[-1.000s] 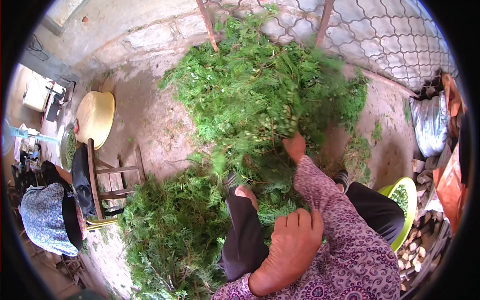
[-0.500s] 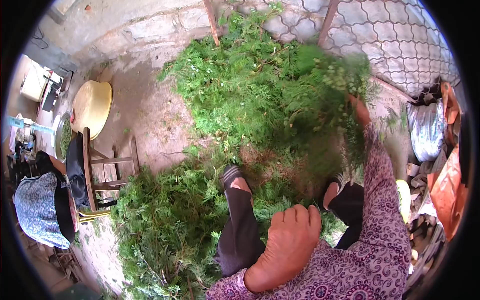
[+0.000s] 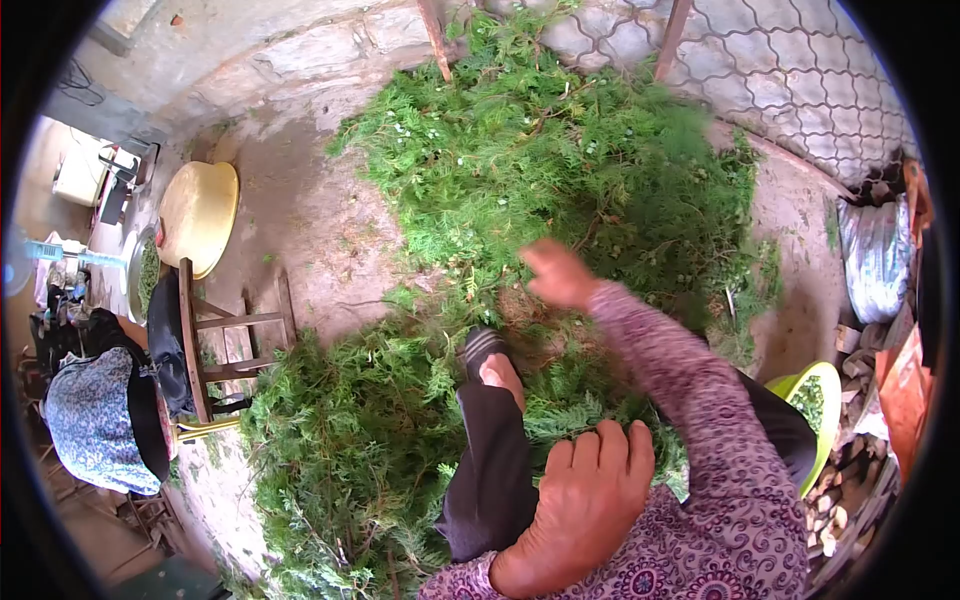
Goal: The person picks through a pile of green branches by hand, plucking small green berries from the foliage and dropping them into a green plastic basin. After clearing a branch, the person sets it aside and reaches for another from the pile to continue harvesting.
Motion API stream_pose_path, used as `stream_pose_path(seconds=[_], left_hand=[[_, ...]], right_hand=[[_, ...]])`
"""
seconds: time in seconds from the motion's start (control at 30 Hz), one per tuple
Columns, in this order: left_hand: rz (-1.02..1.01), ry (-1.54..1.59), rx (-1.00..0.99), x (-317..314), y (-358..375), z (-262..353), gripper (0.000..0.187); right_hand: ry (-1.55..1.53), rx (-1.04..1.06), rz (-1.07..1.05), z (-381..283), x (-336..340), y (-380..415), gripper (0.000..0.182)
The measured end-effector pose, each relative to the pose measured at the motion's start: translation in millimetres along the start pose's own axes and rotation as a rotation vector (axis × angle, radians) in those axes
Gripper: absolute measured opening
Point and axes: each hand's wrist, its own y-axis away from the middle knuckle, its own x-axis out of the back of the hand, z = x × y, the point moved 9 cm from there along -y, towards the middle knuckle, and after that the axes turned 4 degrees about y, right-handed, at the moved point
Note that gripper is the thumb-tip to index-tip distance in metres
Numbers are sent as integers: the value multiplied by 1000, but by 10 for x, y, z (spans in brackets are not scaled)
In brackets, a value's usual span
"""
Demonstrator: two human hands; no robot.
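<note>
Right hand: grip just emptied, loosely open — I have it beside the green heap | left hand below heap — can't tell grip.

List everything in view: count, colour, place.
Branch heaps: two, green, by the fence and at lower left
Wire fence: one, grey-brown, upper right
Large basin: one, yellow, left
Wooden frame: one, brown, left
Rimmed basin: one, lime, right, greens inside
Wrapped bundle: one, silvery, far right
Sheet: one, orange, right edge
Wood pieces: many, tan, lower right
Other person: one, blue-white top, left
Far-left clutter: count unclear
Striped shoe: one, dark, between the heaps
Right hand: one, bare, blurred, centre
Left hand: one, bare, lower centre
</note>
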Motion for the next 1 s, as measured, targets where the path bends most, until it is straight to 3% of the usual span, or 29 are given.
stream_pose_path(seconds=[0.03,0.13,0.23,0.3,0.33,0.53,0.63,0.67,0.73,0.83,0.87,0.93,1.0], left_hand=[[23,8,-8,18,4,-4,29],[81,19,36,231,-63,7,28],[141,34,77,332,-96,-86,26],[109,29,111,350,-105,-147,29],[111,29,114,368,-108,-165,29],[127,78,64,341,-19,-191,30],[135,128,111,483,26,-168,29],[138,115,90,486,47,-148,29],[148,112,64,501,77,-108,29],[101,100,51,420,106,-70,31],[77,67,34,314,120,-91,32],[25,42,27,246,109,-89,38],[64,77,36,271,85,-99,39]], right_hand=[[143,0,-54,-124,-430,-81,39],[110,20,-59,-431,-1165,-425,33],[202,-65,-90,-487,-1450,-563,30],[418,-89,-346,-351,-1660,-471,28],[390,-97,-194,-302,-1573,-455,24],[324,37,-121,20,-1208,-159,16],[178,-20,-50,238,-990,191,18],[185,-24,-57,306,-908,312,18],[-197,-188,-247,494,-841,562,28],[-381,-373,-312,452,-362,896,40],[-367,-386,-300,436,-182,943,40],[-426,-314,-478,277,27,1029,50],[-499,-370,-416,232,340,1181,49]])
